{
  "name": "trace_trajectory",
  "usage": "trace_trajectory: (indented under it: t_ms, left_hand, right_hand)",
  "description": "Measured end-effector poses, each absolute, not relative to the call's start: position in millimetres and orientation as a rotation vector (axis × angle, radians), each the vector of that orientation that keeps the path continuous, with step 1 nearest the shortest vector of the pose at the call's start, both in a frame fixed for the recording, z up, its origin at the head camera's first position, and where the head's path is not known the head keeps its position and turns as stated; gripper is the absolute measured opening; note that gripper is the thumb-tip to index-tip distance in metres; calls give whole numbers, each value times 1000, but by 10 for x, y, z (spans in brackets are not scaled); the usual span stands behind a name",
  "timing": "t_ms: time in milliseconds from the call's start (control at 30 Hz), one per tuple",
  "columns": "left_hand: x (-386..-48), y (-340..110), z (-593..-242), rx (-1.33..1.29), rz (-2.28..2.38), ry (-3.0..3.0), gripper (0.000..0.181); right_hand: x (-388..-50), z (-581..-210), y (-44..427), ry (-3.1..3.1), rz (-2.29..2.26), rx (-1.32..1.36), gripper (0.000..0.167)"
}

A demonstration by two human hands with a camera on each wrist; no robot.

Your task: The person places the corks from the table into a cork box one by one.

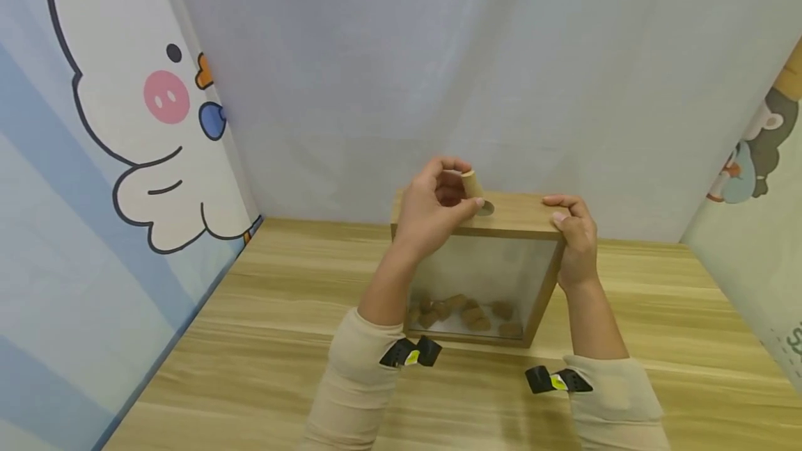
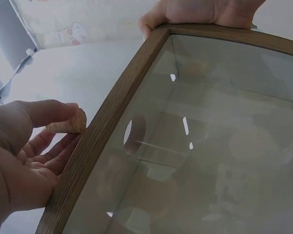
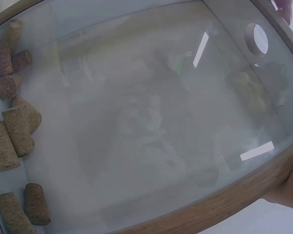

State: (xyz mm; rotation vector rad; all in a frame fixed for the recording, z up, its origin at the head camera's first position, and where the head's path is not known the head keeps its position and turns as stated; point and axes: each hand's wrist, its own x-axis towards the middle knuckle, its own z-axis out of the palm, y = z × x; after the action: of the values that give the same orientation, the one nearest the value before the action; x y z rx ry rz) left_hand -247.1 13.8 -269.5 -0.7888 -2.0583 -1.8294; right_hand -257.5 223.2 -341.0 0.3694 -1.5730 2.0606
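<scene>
A wooden box with a glass front (image 1: 482, 284) stands upright on the table. In its top panel is a round hole (image 1: 486, 208). My left hand (image 1: 428, 211) pinches a cork (image 1: 472, 185) between thumb and fingers, just above and beside that hole; the left wrist view shows the same cork (image 2: 71, 123) close to the frame edge. At the box's right upper corner, my right hand (image 1: 577, 242) grips the frame, thumb and fingers over the top. Several corks (image 3: 17, 129) lie loose at the bottom inside, behind the glass.
The wood-grain table (image 1: 269, 339) extends around the box. Behind it hangs a pale curtain (image 1: 376, 75). A cloth printed with a cartoon duck (image 1: 125, 54) covers the left side, and another printed cloth (image 1: 745, 228) the right.
</scene>
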Motion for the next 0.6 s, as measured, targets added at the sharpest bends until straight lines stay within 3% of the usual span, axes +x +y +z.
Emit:
trace_trajectory:
  t_ms: [200,600]
  left_hand:
    - [-2518,244,-2614,-557,-1721,-2249,38]
    - [-2512,266,-2549,-470,-1582,-2443,37]
  right_hand:
    - [-2567,-3384,2231,-1578,2057,369,25]
    - [-2562,-3370,2194,-1546,2058,384,26]
